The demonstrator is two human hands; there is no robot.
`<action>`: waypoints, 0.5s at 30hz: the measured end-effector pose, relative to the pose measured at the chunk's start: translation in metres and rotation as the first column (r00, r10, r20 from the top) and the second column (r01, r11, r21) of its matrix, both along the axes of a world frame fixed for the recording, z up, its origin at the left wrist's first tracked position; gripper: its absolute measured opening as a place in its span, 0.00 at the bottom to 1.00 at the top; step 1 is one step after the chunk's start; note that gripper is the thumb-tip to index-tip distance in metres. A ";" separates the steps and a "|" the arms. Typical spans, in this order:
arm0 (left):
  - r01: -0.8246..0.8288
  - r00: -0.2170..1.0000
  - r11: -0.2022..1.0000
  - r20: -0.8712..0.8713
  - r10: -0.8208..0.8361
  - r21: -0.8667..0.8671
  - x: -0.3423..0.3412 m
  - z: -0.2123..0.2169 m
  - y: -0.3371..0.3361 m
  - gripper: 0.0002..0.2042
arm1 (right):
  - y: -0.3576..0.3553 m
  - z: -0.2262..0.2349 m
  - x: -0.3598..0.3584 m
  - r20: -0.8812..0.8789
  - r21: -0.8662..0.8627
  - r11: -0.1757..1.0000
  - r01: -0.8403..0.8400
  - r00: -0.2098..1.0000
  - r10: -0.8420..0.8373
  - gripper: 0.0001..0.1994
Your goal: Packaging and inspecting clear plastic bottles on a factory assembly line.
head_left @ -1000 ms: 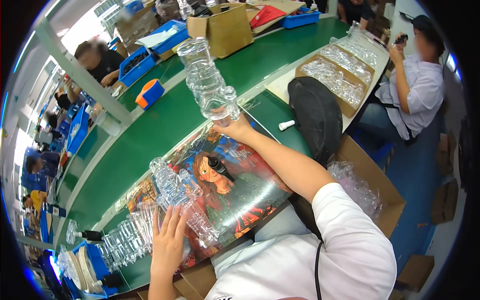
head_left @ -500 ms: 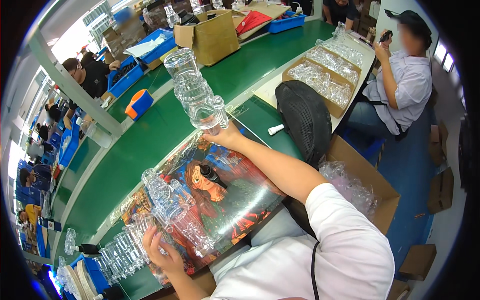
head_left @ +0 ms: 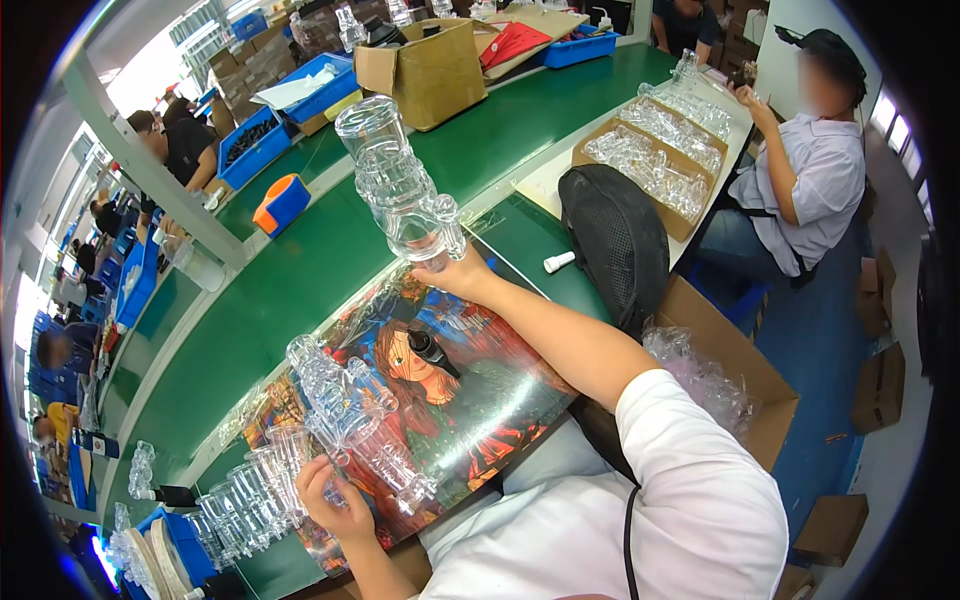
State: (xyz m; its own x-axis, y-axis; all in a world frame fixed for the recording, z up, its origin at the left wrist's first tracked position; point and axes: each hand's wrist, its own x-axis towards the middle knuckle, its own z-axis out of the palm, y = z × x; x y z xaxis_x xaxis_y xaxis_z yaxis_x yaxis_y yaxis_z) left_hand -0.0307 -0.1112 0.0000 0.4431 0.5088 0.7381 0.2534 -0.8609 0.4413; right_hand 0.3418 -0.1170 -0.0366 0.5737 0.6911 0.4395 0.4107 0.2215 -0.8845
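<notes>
My right hand [head_left: 462,272] holds a tall clear glass piece [head_left: 397,184] by its base, raised upright above the green table [head_left: 300,280]. My left hand [head_left: 335,505] grips another clear glass piece [head_left: 345,405] that lies tilted over a glossy picture mat [head_left: 470,400] showing a cartoon figure. Several more clear glass pieces [head_left: 250,495] stand in a row just left of my left hand. A small black part [head_left: 430,350] lies on the mat between my hands.
A black bag [head_left: 615,245] and a white marker [head_left: 558,262] lie to the right. Open cardboard boxes [head_left: 650,165] of glass pieces sit before a seated person [head_left: 810,170]. A brown box [head_left: 425,70], blue bins [head_left: 270,145] and an orange object [head_left: 282,202] stand farther back.
My right hand has lifted its glass piece slightly higher and nearer. My left hand has slid down and closed around the lying glass piece by the row of glasses.
</notes>
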 end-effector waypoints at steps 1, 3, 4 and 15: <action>-0.004 1.000 1.000 0.010 0.004 -0.009 -0.001 -0.001 0.001 0.10 | 0.000 -0.001 0.001 0.000 -0.001 1.000 0.000 1.000 0.000 0.17; -0.008 1.000 1.000 0.020 0.008 -0.019 -0.002 -0.002 0.002 0.10 | 0.000 -0.002 0.003 0.005 0.015 1.000 -0.002 1.000 0.002 0.17; -0.013 1.000 1.000 0.017 0.013 -0.026 -0.002 -0.003 0.002 0.10 | 0.000 -0.001 0.002 0.006 0.023 1.000 -0.005 1.000 0.005 0.17; -0.017 1.000 0.998 0.018 0.018 -0.058 0.000 -0.003 0.000 0.10 | 0.000 -0.005 0.004 -0.060 0.017 0.999 -0.046 0.997 0.047 0.18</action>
